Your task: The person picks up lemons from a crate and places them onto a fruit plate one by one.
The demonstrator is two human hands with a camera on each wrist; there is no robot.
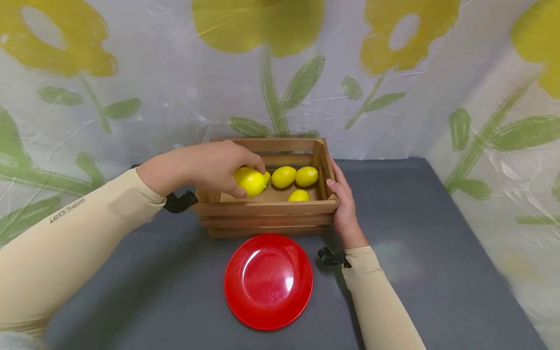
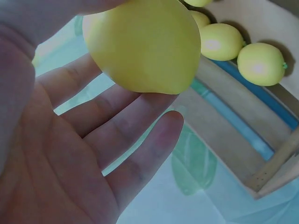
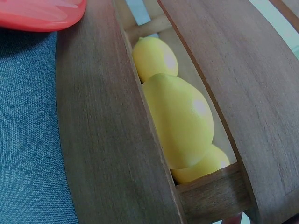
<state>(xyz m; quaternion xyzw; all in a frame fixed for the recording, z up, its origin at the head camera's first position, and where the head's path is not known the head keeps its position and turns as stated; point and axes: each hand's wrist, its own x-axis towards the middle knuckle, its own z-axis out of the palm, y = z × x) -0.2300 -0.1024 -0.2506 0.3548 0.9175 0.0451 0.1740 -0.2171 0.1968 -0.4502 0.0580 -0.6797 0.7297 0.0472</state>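
Observation:
A slatted wooden crate (image 1: 267, 209) stands on the table with several yellow lemons in it. Over its left half, my left hand (image 1: 214, 165) holds one lemon (image 1: 250, 182) between thumb and fingers. The left wrist view shows that lemon (image 2: 145, 46) close up, with the little finger stretched out beside it. My right hand (image 1: 345, 204) grips the crate's right end, its thumb near the top rim and the other fingers on the outer side. Two lemons (image 1: 284, 177) lie side by side toward the back, and another lemon (image 1: 299, 195) is near the front wall. Through a slat gap, the right wrist view shows lemons (image 3: 182, 121).
A round red plate (image 1: 269, 282) lies on the dark grey tabletop (image 1: 407, 253) just in front of the crate. Behind the table hangs a pale curtain (image 1: 175, 97) painted with yellow flowers. It also runs along the right side.

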